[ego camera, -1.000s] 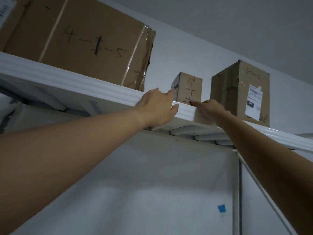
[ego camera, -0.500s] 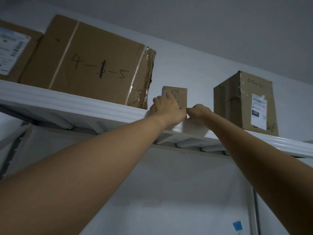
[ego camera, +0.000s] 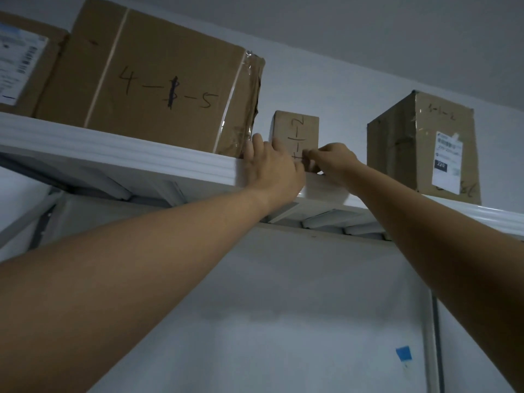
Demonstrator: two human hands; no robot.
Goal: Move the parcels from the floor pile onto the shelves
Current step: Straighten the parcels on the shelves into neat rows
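Small parcel (ego camera: 296,131): plain brown card, upright on the top shelf (ego camera: 113,148), a little back from the front rim, with handwritten digits and dashes running down its front face. Placed between two bigger boxes, nearer to the left one.

Left hand (ego camera: 272,165): raised to the parcel's lower left corner, back of the hand toward the camera, fingers fairly straight and pointing up along the parcel's left side, touching it. Thumb hidden.

Right hand (ego camera: 331,160): at the parcel's lower right, fingers curled inward, fingertips meeting the front face low down. Cannot tell whether gripping or merely touching.

Just left of the parcel, a large box (ego camera: 158,80) marked "4-1-5" in black, with clear tape crumpled down its right edge. Farther left, at the frame edge, a labelled box (ego camera: 22,63) touching the large one. Well to the right, a taped box (ego camera: 419,143) bearing a white shipping label, standing at the rim.

Below the shelf, pale slats (ego camera: 320,219) across its underside, then a white panel with a scrap of blue tape (ego camera: 403,353) beside a thin upright post (ego camera: 431,336). Both bare forearms reaching up from the near corners of the view.
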